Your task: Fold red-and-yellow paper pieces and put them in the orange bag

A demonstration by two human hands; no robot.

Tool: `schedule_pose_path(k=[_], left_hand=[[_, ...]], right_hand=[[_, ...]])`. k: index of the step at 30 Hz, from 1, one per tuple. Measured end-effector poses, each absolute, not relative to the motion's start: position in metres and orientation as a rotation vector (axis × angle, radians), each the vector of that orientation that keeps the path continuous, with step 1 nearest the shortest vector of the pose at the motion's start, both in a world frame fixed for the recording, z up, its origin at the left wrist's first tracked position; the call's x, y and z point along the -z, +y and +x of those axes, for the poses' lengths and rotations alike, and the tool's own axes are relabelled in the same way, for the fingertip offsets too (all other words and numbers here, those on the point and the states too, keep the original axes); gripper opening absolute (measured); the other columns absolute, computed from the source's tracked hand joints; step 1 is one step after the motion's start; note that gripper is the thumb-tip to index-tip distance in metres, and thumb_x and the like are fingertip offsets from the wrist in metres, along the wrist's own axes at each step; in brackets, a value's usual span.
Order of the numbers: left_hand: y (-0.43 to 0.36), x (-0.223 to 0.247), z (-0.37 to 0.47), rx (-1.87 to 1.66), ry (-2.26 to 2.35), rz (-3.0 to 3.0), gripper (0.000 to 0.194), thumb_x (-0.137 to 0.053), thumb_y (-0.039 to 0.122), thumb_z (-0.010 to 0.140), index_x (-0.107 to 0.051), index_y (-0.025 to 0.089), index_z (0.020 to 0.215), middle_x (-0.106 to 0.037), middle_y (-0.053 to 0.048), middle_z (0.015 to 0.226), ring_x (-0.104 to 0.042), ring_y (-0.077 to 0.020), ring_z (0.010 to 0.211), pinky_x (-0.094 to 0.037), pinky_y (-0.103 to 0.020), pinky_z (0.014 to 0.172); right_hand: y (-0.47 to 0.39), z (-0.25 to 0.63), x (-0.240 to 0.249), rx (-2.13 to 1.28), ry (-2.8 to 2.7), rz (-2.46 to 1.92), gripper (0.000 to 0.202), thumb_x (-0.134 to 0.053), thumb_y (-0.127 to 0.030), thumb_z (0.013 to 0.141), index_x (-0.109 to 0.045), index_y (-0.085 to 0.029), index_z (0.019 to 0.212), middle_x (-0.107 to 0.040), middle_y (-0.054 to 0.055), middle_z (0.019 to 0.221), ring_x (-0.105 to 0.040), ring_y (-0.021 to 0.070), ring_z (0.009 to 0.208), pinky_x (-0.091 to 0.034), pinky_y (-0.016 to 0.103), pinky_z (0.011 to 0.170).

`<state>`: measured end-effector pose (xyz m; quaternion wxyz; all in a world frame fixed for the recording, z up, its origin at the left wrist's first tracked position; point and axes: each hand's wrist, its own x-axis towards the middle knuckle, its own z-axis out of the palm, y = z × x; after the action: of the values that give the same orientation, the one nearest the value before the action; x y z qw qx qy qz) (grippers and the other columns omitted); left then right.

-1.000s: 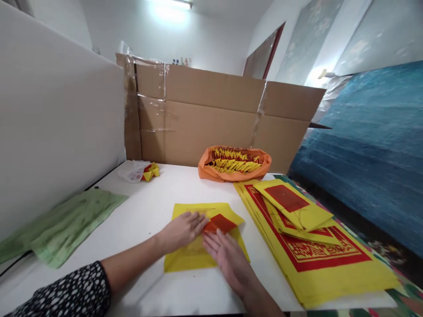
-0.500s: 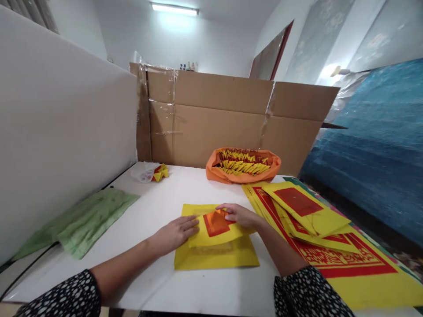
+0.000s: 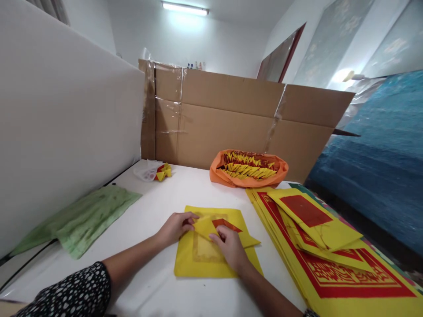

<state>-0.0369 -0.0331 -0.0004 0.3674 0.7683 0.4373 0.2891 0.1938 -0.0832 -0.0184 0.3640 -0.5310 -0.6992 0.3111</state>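
Observation:
A large yellow sheet lies flat on the white table in front of me. Above it is a smaller yellow paper with a red patch, partly folded over into a slanted shape. My left hand pinches this paper's left corner between thumb and fingers. With curled fingers, my right hand holds the folded part near the red patch and covers some of it.
An orange bag full of folded yellow pieces stands before a cardboard panel. Stacked yellow-and-red papers lie at right. A green cloth and a clear plastic bag with yellow-red pieces are at left.
The small paper, flatter before, now has its edge folded over. My left hand has gone from lying flat on it to pinching its corner; my right hand has moved nearer to me.

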Motion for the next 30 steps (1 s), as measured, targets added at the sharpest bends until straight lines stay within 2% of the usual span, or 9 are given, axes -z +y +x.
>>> schedule_pose_path(k=[2,4,7,9,11,13,16,21,30], left_hand=[[-0.03,0.004,-0.033,-0.813,1.144,1.845,0.029,-0.061,0.018,0.077,-0.066,0.016,0.106,-0.063,0.0,0.078,-0.061,-0.0154,0.071,-0.047,-0.025,0.069],[-0.028,0.007,-0.03,-0.86,1.133,1.767,0.033,-0.063,0.02,0.075,-0.065,0.016,0.107,-0.06,0.001,0.077,-0.058,-0.0149,0.07,-0.046,-0.025,0.068],[-0.028,0.009,-0.026,-0.879,1.098,1.716,0.033,-0.063,0.022,0.074,-0.064,0.016,0.107,-0.058,0.0,0.08,-0.056,-0.0148,0.072,-0.044,-0.026,0.069],[-0.029,0.01,-0.025,-0.88,1.076,1.698,0.032,-0.062,0.022,0.075,-0.064,0.016,0.107,-0.057,0.0,0.08,-0.055,-0.0149,0.072,-0.043,-0.026,0.069],[-0.029,0.009,-0.025,-0.877,1.064,1.69,0.033,-0.059,0.02,0.075,-0.064,0.016,0.107,-0.056,0.0,0.08,-0.054,-0.0148,0.072,-0.043,-0.026,0.069],[-0.028,0.01,-0.025,-0.862,1.071,1.695,0.034,-0.058,0.017,0.074,-0.064,0.015,0.107,-0.056,0.0,0.08,-0.054,-0.0146,0.072,-0.042,-0.026,0.069],[-0.026,0.012,-0.026,-0.828,1.081,1.718,0.035,-0.056,0.015,0.071,-0.064,0.015,0.105,-0.057,0.0,0.08,-0.053,-0.0142,0.071,-0.041,-0.025,0.067],[-0.024,0.017,-0.026,-0.805,1.125,1.831,0.037,-0.052,0.01,0.069,-0.065,0.016,0.104,-0.056,0.0,0.078,-0.054,-0.0134,0.069,-0.041,-0.024,0.065],[-0.026,0.014,-0.026,-0.761,1.178,1.995,0.039,-0.049,0.006,0.071,-0.064,0.018,0.106,-0.059,0.001,0.08,-0.055,-0.0129,0.068,-0.042,-0.023,0.065]], right_hand=[[-0.081,0.193,0.022,-0.82,-1.769,-1.409,0.022,-0.056,-0.031,0.087,-0.05,-0.02,0.068,-0.036,-0.008,0.058,-0.038,0.0112,0.054,-0.028,0.024,0.051],[-0.082,0.193,0.022,-0.816,-1.763,-1.424,0.009,-0.055,-0.029,0.087,-0.055,-0.02,0.087,-0.042,-0.008,0.06,-0.043,0.0123,0.055,-0.032,0.024,0.052],[-0.086,0.193,0.019,-0.769,-1.799,-1.442,0.036,-0.048,-0.026,0.089,-0.047,-0.02,0.124,-0.053,-0.005,0.069,-0.052,0.0161,0.06,-0.039,0.026,0.057],[-0.088,0.194,0.016,-0.733,-1.86,-1.443,0.045,-0.043,-0.025,0.091,-0.04,-0.021,0.136,-0.059,-0.002,0.075,-0.056,0.0183,0.064,-0.043,0.029,0.062],[-0.089,0.195,0.013,-0.7,-1.911,-1.402,0.043,-0.04,-0.024,0.092,-0.045,-0.023,0.135,-0.065,0.003,0.089,-0.062,0.0203,0.078,-0.047,0.032,0.072],[-0.089,0.196,0.012,-0.68,-1.928,-1.349,0.036,-0.041,-0.023,0.092,-0.057,-0.024,0.125,-0.066,0.006,0.102,-0.063,0.0216,0.092,-0.047,0.033,0.082],[-0.089,0.197,0.013,-0.726,-1.916,-1.32,0.031,-0.042,-0.021,0.092,-0.066,-0.024,0.111,-0.067,0.005,0.101,-0.064,0.0212,0.094,-0.048,0.032,0.083],[-0.091,0.196,0.012,-0.788,-1.937,-1.349,0.034,-0.043,-0.017,0.088,-0.065,-0.021,0.114,-0.07,0.006,0.112,-0.064,0.0217,0.103,-0.048,0.033,0.09],[-0.089,0.193,0.012,-0.683,-1.98,-1.458,0.038,-0.042,-0.018,0.086,-0.066,-0.018,0.116,-0.071,0.009,0.112,-0.066,0.0248,0.101,-0.05,0.038,0.09]])
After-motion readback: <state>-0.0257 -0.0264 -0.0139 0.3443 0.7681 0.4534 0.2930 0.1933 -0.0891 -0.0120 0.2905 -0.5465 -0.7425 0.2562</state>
